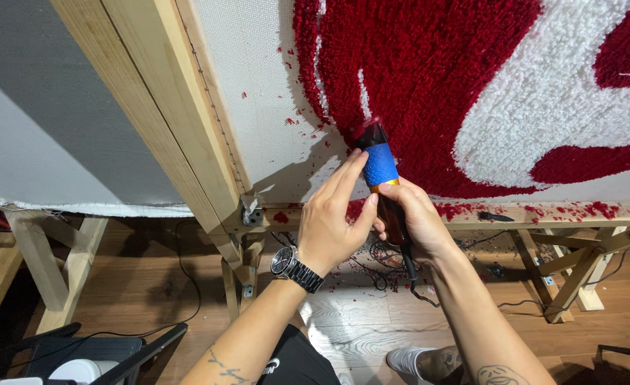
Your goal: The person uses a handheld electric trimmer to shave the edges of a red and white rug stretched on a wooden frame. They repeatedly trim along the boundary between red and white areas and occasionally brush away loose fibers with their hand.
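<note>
Your forearms rise from the bottom edge, and your right hand is wrapped tight around the dark handle of a blue-banded trimmer. Your left hand steadies it, fingers extended along the blue band. Its head, blurred, seems to touch the red pile of the tufted rug stretched on a wooden frame, near the lower rail.
</note>
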